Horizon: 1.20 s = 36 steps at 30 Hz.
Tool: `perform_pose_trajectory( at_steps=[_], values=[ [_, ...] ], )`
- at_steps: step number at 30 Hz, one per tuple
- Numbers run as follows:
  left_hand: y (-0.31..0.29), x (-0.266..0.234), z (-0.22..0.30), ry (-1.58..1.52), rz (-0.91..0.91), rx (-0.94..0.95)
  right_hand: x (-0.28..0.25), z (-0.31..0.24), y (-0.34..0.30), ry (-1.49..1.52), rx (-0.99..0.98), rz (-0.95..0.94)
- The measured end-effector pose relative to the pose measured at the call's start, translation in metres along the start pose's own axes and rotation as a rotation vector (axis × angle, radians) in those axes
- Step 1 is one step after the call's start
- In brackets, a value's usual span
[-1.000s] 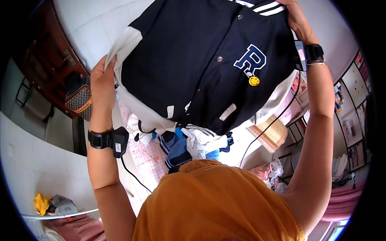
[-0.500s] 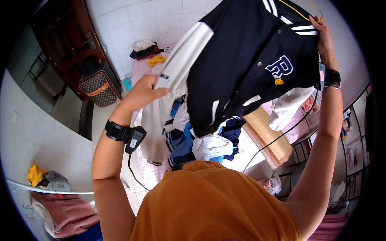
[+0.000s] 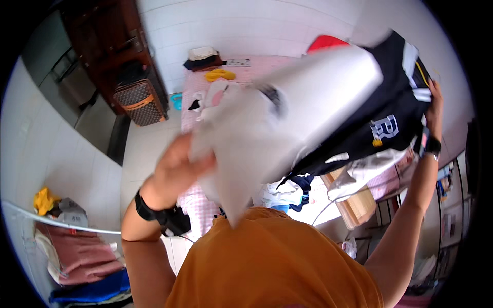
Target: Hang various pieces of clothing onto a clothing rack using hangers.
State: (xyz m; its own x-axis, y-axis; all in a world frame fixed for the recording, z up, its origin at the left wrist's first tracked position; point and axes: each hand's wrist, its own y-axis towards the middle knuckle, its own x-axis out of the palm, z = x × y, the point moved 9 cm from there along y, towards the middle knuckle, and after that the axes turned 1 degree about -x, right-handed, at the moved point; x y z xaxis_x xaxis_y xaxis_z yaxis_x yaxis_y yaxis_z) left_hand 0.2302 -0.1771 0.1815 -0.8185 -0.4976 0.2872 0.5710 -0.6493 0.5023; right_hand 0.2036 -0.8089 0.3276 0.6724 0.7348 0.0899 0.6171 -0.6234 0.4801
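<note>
A dark varsity jacket (image 3: 380, 123) with white sleeves hangs in the air above a pink checked bed (image 3: 205, 203), held up between both raised arms. Its blurred white sleeve (image 3: 287, 123) sweeps across the middle. The left hand (image 3: 177, 172) is closed on the sleeve's lower end. The right hand (image 3: 435, 110) grips the jacket's far edge. A brown patterned bag (image 3: 141, 102) stands off the bed's far left corner.

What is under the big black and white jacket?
Under the jacket, held up by the left hand and right hand, lie a pile of clothes and a pink checked bed. The jacket covers most of the bed.
</note>
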Motion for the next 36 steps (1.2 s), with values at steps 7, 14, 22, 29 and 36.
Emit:
perform_pose_trajectory(
  at_steps=[7, 14, 22, 29, 36],
  values=[
    [-0.027, 0.127, 0.052, 0.137, -0.452, 0.792, 0.004, -0.045, -0.069, -0.073, -0.236, 0.059],
    [-0.024, 0.131, 0.069, 0.312, -0.414, 0.756, 0.011, -0.06, -0.105, -0.732, -0.46, 0.109],
    [-0.044, 0.094, 0.038, 0.705, -0.285, 0.443, -0.032, 0.0, -0.023, -0.288, -0.312, -0.178],
    [-0.028, -0.11, -0.052, 0.78, 0.435, -0.202, 0.087, 0.001, -0.131, 0.115, -0.261, -0.057],
    [0.015, -0.018, -0.12, 1.219, 0.188, -0.116, 0.214, 0.015, -0.256, 0.096, -0.229, -0.619]
  ],
)
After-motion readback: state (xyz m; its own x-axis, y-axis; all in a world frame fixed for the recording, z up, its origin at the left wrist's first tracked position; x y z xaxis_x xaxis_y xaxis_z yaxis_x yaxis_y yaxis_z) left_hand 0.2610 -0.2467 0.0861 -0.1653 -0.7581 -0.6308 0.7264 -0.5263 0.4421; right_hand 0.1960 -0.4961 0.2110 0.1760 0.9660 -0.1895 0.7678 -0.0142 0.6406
